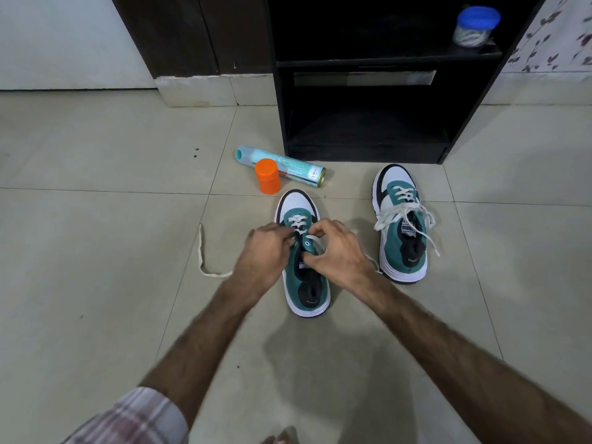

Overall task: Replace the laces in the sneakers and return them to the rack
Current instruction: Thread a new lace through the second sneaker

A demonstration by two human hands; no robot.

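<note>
Two teal, white and black sneakers stand on the tiled floor, toes pointing away from me. The left sneaker (306,283) is laced only through its front eyelets with a white lace (298,223). My left hand (264,253) and my right hand (336,251) are over its tongue, fingers curled, each pinching the lace near the eyelets. The loose end of the lace (205,254) trails on the floor to the left. The right sneaker (402,225) stands apart to the right, laced, its white lace ends hanging untied.
A black shoe rack (365,91) stands ahead with open shelves. A blue-lidded jar (475,27) sits on its upper shelf. A teal spray can (282,168) lies on the floor beside an orange cap (267,176), just beyond the left sneaker.
</note>
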